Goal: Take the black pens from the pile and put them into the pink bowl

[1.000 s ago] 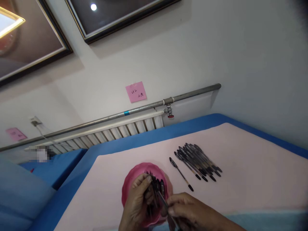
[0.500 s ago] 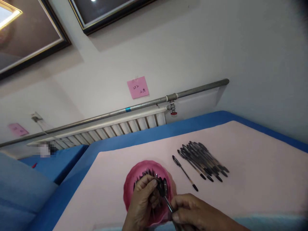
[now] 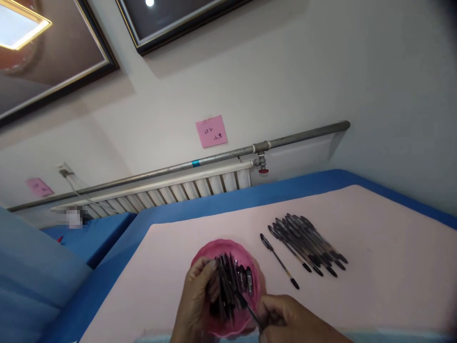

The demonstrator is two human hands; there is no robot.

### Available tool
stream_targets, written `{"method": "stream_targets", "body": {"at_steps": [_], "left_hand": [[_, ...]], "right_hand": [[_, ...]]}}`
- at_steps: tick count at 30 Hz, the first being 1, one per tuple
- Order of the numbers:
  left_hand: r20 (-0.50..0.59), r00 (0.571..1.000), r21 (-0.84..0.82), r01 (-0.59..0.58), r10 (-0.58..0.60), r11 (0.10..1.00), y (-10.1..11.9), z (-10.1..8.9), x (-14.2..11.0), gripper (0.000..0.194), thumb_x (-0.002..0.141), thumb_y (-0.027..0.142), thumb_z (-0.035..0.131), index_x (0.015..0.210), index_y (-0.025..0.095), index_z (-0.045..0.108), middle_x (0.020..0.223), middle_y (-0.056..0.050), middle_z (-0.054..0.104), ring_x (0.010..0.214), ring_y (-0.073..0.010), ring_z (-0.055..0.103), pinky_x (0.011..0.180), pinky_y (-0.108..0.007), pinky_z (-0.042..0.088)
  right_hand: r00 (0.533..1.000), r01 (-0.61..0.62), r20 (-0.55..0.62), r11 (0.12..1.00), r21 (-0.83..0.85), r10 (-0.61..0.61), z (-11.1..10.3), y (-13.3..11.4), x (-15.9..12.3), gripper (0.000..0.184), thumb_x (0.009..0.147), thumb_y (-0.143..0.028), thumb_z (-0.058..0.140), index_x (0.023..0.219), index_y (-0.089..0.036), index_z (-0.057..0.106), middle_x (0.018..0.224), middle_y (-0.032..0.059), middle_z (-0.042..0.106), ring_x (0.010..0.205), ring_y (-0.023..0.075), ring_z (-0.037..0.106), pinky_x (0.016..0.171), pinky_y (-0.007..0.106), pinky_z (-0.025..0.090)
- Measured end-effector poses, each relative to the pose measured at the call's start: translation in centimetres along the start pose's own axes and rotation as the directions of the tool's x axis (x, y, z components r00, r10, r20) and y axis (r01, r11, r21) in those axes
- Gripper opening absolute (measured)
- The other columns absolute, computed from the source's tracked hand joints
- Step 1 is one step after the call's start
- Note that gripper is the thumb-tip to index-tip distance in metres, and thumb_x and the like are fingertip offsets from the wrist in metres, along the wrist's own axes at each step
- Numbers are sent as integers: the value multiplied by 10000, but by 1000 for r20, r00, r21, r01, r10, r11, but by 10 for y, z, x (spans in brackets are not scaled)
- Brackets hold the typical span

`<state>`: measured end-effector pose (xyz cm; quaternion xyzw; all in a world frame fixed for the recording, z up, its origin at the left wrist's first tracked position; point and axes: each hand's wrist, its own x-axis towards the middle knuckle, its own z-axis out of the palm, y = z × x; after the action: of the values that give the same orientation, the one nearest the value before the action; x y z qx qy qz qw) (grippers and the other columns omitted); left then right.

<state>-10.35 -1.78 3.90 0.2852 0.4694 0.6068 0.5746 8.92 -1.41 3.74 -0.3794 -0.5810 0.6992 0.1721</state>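
Note:
A pink bowl with a wavy rim (image 3: 257, 267) stands near the front of the table, holding several dark pen caps (image 3: 249, 280) and other dark, slender pieces. My left hand (image 3: 194, 297) reaches over its left side with thumb and fingers closed; whatever sits between them is hidden. At the right rim, my right hand (image 3: 285, 317) grips a pen (image 3: 254, 317), its dark end pointing into the bowl. Right of the bowl one black capped pen (image 3: 280, 262) lies alone. Beside that one is a loose pile of similar pens (image 3: 307, 240).
A pale pink sheet (image 3: 171, 257) covers the blue table (image 3: 285, 183). Behind it are a white radiator (image 3: 185, 191), a grey pipe (image 3: 307, 134) with a red-handled valve (image 3: 263, 171), and a pink note (image 3: 211, 131) on the wall. Blue fabric (image 3: 24, 281) is at the left.
My hands have drawn apart: the left has shifted left, away from the pen in my right hand. More of the bowl's contents now shows. The view has shifted slightly.

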Motion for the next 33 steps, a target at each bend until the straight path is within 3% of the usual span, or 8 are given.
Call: {"method": "stream_targets", "body": {"at_steps": [3, 7, 12, 15, 17, 19, 23, 33], "left_hand": [[-100, 992, 274, -50, 80, 960, 12, -12, -1, 357, 652, 378, 672, 539, 193, 388, 396, 101, 318, 369, -47, 247, 386, -180, 181], [-137, 947, 713, -110, 291, 693, 23, -24, -5, 184, 643, 262, 635, 509, 189, 531, 466, 42, 482, 481, -110, 422, 485, -203, 282], [-143, 897, 863, -95, 419, 496, 25, -26, -5, 49, 619, 275, 654, 593, 235, 668, 611, -30, 620, 628, -199, 529, 603, -251, 331], [-157, 905, 774, -136, 396, 619, 18, -11, -9, 122, 655, 343, 651, 640, 223, 660, 641, -36, 608, 650, -195, 528, 608, -254, 350], [-77, 981, 558, -107, 179, 823, 9, 4, -14, 211, 701, 410, 616, 676, 200, 624, 633, -24, 585, 612, -168, 524, 570, -241, 367], [70, 994, 284, 57, -80, 957, -1, 17, -17, 293, 705, 474, 608, 682, 187, 554, 559, 17, 504, 474, -104, 433, 477, -213, 335], [202, 949, 89, 228, -241, 970, -13, 26, -20, 344, 689, 442, 658, 641, 186, 433, 456, 100, 310, 363, -19, 170, 362, -163, 115], [60, 977, 16, 205, -205, 979, -21, 35, -22, 381, 612, 445, 726, 668, 183, 455, 437, 115, 303, 348, -7, 206, 351, -149, 105]], "right_hand": [[999, -44, -21, 998, 34, 45, -2, -3, 1, 70, 598, -161, 520, 666, -174, 512, 519, -69, 479, 414, 35, 347, 404, 171, 212], [994, -58, -81, 989, 133, 69, -1, -7, -1, 68, 622, -208, 481, 685, -184, 473, 521, -65, 483, 367, 23, 288, 370, 174, 140], [993, -17, -113, 986, 169, 36, 2, -6, -1, 73, 629, -221, 491, 688, -184, 469, 520, -68, 494, 349, 19, 288, 358, 171, 134], [994, 16, -108, 983, 184, 4, 3, -7, -2, 83, 634, -241, 501, 681, -185, 461, 491, -75, 477, 339, 25, 297, 356, 174, 134], [997, 24, -78, 980, 197, -9, 5, -8, -3, 101, 639, -266, 508, 678, -182, 467, 467, -80, 461, 331, 28, 283, 353, 179, 134], [999, 28, -42, 977, 210, -20, 7, -9, -4, 113, 638, -278, 508, 681, -180, 472, 475, -73, 475, 336, 30, 281, 359, 182, 139], [999, 39, -16, 980, 193, -37, 8, -8, -5, 107, 659, -278, 501, 695, -179, 481, 504, -70, 472, 367, 38, 291, 388, 185, 156], [961, 109, -252, 993, -51, -119, 8, 3, 3, 101, 605, -167, 583, 643, -178, 490, 565, -61, 456, 538, 74, 393, 484, 191, 262]]}}
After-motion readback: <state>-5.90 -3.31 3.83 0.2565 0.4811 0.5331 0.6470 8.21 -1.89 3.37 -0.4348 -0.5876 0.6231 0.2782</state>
